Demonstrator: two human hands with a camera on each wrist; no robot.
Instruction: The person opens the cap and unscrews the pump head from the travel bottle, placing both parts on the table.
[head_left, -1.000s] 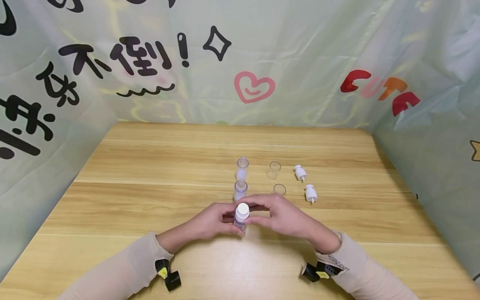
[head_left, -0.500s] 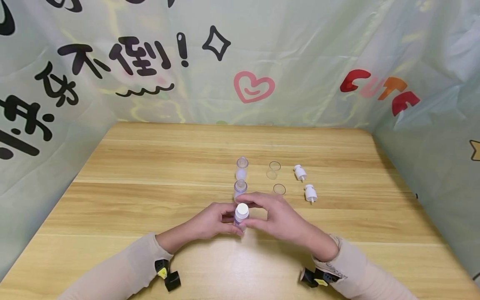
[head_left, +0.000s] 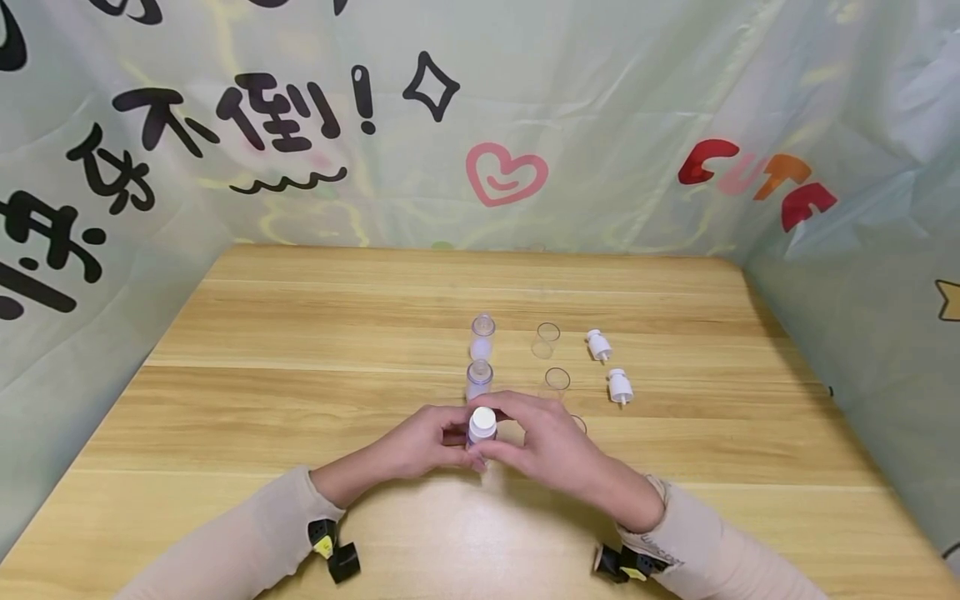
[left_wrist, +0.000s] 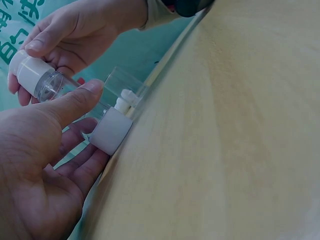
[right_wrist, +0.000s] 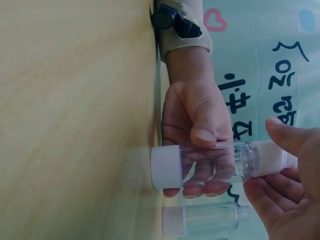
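Note:
A clear bottle [right_wrist: 215, 152] with a white base [right_wrist: 166, 167] stands upright near the table's front, a white pump top [head_left: 483, 420] on its neck. My left hand [head_left: 423, 446] grips the bottle's body, thumb on one side and fingers on the other. Around the pump top curl the thumb and fingers of my right hand [head_left: 551, 437]. In the right wrist view the right thumb [right_wrist: 282, 134] lies at one side of the pump top and the fingers at the other; whether every fingertip touches it cannot be told.
Behind the held bottle, two open bottles [head_left: 482, 346] [head_left: 479, 385] stand in a line. To their right are clear cylindrical covers [head_left: 548, 332], one partly hidden by my right hand, and two loose white pump tops [head_left: 598, 345] [head_left: 620, 386]. A printed curtain [head_left: 600, 125] borders the wooden table [head_left: 300, 333].
My right hand has shifted slightly left and turned around the pump top, its wrist swinging inward. Another clear cover's rim now shows behind it. The left hand stays in place on the bottle.

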